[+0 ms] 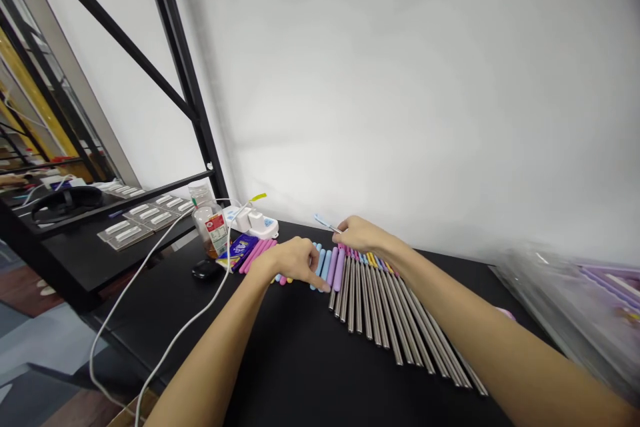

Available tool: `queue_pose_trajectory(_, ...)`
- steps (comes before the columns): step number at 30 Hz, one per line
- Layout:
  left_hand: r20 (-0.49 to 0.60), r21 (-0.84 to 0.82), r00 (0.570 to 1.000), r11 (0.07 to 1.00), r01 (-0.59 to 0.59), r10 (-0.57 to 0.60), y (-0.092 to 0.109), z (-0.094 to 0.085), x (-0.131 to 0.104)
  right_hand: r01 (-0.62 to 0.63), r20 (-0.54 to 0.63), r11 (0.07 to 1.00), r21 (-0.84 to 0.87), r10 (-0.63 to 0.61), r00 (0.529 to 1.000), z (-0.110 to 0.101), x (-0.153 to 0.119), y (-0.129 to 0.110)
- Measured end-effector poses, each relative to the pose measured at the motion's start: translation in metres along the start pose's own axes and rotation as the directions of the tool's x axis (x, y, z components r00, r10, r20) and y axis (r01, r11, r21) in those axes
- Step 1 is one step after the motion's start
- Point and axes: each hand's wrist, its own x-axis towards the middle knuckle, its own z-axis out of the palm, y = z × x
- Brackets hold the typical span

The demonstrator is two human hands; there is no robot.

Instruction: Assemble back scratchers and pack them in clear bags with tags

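Side by side on the black table lies a row of metal tubes (370, 300) with colored ends, their lower ends stepped. Left of them are purple tubes (339, 268), light-blue tubes (326, 265) and pink tubes (257, 255). My left hand (296, 259) rests over the row beside the light-blue tubes. Its thumb stretches to the lower end of a purple tube, apart from the bent fingers. Above the row's top ends, my right hand (357, 233) pinches a thin light-blue stick-like piece (325, 221), whose tip points up and left. Its exact kind is unclear.
To the left stand a clear jar (203, 217) with a label, a purple packet (240, 250), a black mouse-like object (205, 270) and a white power strip (257, 223). A white cable (200, 313) hangs over the table edge. Plastic-wrapped boxes (585, 300) lie right.
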Motion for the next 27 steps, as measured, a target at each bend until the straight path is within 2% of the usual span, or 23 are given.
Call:
queue_pose_trajectory(3, 0.097, -0.018, 0.995, 0.999, 0.041, -0.039, -0.003, 0.0, 0.0, -0.014, -0.004, 0.993, -0.113, 0.014, 1.0, 0.01, 0.016, -0.011)
queue_pose_trajectory(8, 0.094, -0.024, 0.994, 0.998, 0.063, -0.06, -0.008, 0.002, 0.003, -0.048, 0.029, 0.982, -0.18, 0.054, 0.998, 0.02, 0.026, -0.015)
queue_pose_trajectory(13, 0.099, -0.026, 0.994, 0.998, 0.056, -0.053, -0.008, 0.001, 0.003, -0.04, 0.005, 0.995, -0.09, 0.041, 0.999, 0.021, 0.028, -0.007)
queue_pose_trajectory(17, 0.085, -0.081, 0.996, 0.996, 0.02, -0.013, -0.004, -0.002, -0.001, -0.004, -0.003, 0.998, 0.055, 0.004, 1.0, 0.01, 0.022, -0.001)
queue_pose_trajectory(19, 0.034, -0.14, 0.999, 0.99, -0.028, 0.033, -0.002, -0.004, -0.003, 0.007, -0.045, 0.992, 0.126, -0.001, 0.999, -0.002, 0.016, 0.003)
queue_pose_trajectory(22, -0.151, -0.141, 0.985, 0.984, -0.105, 0.084, 0.004, -0.002, -0.001, 0.013, -0.184, 0.979, 0.205, 0.026, 0.983, -0.026, 0.005, 0.014)
queue_pose_trajectory(24, -0.257, -0.077, 0.964, 0.993, -0.091, 0.069, 0.01, 0.003, 0.003, 0.008, -0.272, 0.961, 0.278, 0.071, 0.96, -0.042, -0.003, 0.024)
queue_pose_trajectory(27, -0.387, 0.059, 0.922, 0.998, -0.006, 0.028, 0.02, 0.016, 0.012, 0.014, -0.336, 0.929, 0.37, 0.12, 0.934, -0.055, -0.017, 0.04)
